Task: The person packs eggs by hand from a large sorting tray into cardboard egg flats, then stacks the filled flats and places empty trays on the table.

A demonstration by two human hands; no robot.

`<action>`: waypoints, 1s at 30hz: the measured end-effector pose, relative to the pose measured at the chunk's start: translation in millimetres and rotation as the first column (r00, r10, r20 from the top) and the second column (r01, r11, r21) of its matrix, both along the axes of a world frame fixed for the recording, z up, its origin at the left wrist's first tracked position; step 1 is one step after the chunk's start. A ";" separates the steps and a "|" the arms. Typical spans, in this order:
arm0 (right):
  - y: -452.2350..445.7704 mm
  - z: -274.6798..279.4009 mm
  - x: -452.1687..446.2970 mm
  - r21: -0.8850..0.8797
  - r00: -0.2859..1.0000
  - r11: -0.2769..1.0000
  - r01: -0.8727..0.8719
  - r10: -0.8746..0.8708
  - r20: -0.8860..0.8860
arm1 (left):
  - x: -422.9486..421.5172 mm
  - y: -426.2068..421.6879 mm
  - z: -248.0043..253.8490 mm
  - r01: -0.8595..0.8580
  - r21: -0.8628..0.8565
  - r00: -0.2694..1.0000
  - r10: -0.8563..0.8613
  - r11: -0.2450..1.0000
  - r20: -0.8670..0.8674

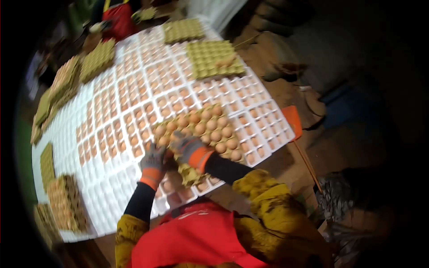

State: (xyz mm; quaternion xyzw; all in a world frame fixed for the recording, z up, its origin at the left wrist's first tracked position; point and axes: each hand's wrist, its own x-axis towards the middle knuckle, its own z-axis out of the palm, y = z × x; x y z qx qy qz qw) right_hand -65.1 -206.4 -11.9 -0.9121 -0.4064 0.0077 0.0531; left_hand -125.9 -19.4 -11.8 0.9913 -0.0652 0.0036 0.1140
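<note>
Both my hands wear grey gloves with orange cuffs. A pulp egg tray [185, 172] full of brown eggs [211, 125] rests on the white plastic trays in front of me. Over its left part, my right hand [190, 149] curls its fingers down among the eggs; the fingertips are blurred. My left hand [154, 161] is just left of this tray, its fingers bent over the white cells. Between the hands a brown egg [168, 153] shows, partly hidden. What the left fingers hold, if anything, is hidden.
White celled trays [103, 196] cover the table, many cells holding eggs. Pulp trays [214, 58] lie at the far right, and stacked egg trays [66, 203] stand at the left. Across the table is a person in a red apron [119, 22]. An orange long-handled tool [292, 120] leans at the right edge.
</note>
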 end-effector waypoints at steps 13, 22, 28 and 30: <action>-6.7 -46.1 6.9 0.146 0.956 0.989 -0.024 -0.020 0.291 | -61.2 90.9 6.6 -0.584 -0.811 0.811 -0.059 -0.033 -0.582; 55.7 -7.9 -96.2 0.609 0.597 0.564 0.558 0.236 -0.767 | -249.4 270.4 -6.5 -0.643 -0.688 0.659 0.214 -0.335 -0.721; 183.5 9.4 -165.8 0.243 0.046 0.584 0.774 0.332 -0.942 | -276.4 299.6 -25.7 -0.645 -0.631 0.674 0.067 -0.432 -0.735; 202.0 5.0 -167.8 0.208 0.013 0.570 0.795 0.326 -0.945 | -268.1 296.1 -23.3 -0.636 -0.707 0.703 0.145 -0.310 -0.696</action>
